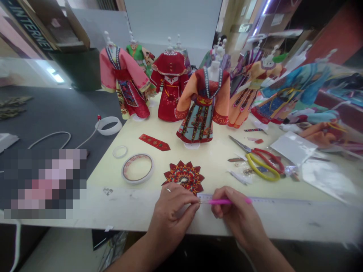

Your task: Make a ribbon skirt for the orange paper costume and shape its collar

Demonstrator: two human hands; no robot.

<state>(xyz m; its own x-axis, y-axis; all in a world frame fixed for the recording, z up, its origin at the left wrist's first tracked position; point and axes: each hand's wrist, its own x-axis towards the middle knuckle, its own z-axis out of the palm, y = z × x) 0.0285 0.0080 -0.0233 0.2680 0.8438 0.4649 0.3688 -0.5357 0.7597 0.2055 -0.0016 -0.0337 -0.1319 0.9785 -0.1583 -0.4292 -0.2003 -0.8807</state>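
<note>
The left hand [170,215] and right hand [239,217] are bare, with short fingernails, and the forearms [133,260] are uncovered down to the lower edge of the view. A thin, silvery ring [168,190] circles one finger of the left hand. The clothing below is too dark to make out.

Rosette [184,176] ahead, scissors [262,168] right, tape roll [138,154] left

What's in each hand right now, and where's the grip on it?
The right hand grips a pink-handled tool by its handle. The left hand pinches at the tool's tip, but whether it holds anything there is too small to tell.
</note>
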